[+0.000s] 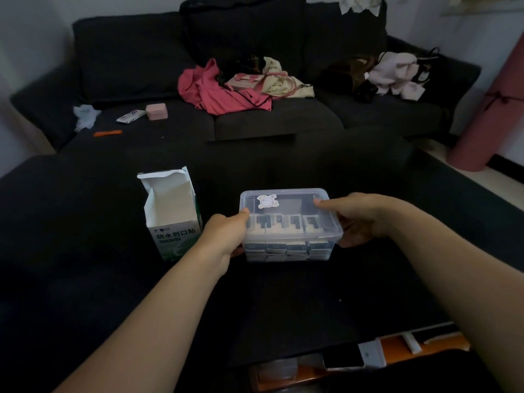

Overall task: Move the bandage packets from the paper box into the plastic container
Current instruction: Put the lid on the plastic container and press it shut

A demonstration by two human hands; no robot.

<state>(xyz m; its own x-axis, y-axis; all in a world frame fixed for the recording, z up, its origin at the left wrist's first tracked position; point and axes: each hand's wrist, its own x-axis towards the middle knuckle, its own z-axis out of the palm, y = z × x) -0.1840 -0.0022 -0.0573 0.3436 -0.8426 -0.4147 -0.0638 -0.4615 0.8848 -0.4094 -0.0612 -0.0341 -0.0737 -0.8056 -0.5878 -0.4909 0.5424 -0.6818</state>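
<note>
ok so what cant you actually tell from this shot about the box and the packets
- Paper box, head view: its front wall hides the bottom, so leftover packets cannot be ruled out.
- Bandage packets: the cloudy lid and container walls blur them; no count possible.
- Left hand and right hand: fingers below the rim are hidden.
- Whether the lid is latched: unclear.
</note>
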